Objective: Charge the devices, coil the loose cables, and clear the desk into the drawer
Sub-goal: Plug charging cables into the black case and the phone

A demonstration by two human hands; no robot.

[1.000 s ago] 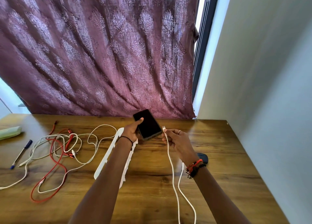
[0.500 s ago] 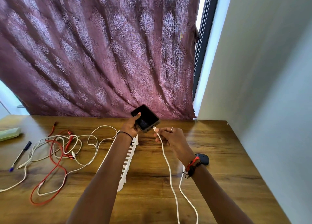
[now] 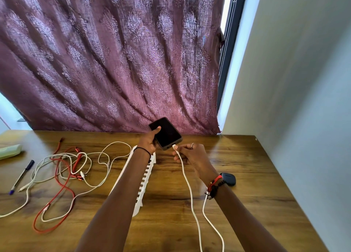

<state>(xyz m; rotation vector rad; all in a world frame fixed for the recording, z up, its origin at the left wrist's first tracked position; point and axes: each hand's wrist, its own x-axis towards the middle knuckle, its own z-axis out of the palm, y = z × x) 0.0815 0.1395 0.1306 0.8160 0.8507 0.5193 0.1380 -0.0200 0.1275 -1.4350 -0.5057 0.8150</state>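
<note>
Above the desk's (image 3: 256, 194) far edge, the left hand (image 3: 150, 143) grips the phone (image 3: 167, 133), thumb laid on the screen's corner, fingers curled behind. The phone is up off the wood, tilted, its screen dark. A thin black band circles that wrist.

Just beside it, the right hand (image 3: 191, 155) pinches the plug (image 3: 173, 147) of a white cable (image 3: 191, 194) between thumb and forefinger. The plug tip is right at the phone's lower edge, touching it; whether it's seated in the port, I can't tell. There's a ring on one finger, and red and black bands on the wrist.

From the pinch the cable drops under the palm and runs toward the near edge, with a second strand curving up beside the right wrist.

Under the left forearm, a white slotted strip (image 3: 146, 177) lies on the desk. Behind the right wrist sits a small black case (image 3: 229, 178), partly hidden.

Out left, a loose tangle (image 3: 64, 172) of white and red cables sprawls across the wood. Beyond it lies a pen (image 3: 21, 175), and a pale green case (image 3: 9, 151) at the far left edge.

A purple curtain (image 3: 114, 62) hangs behind the desk, with a grey wall (image 3: 294, 100) on the right.
</note>
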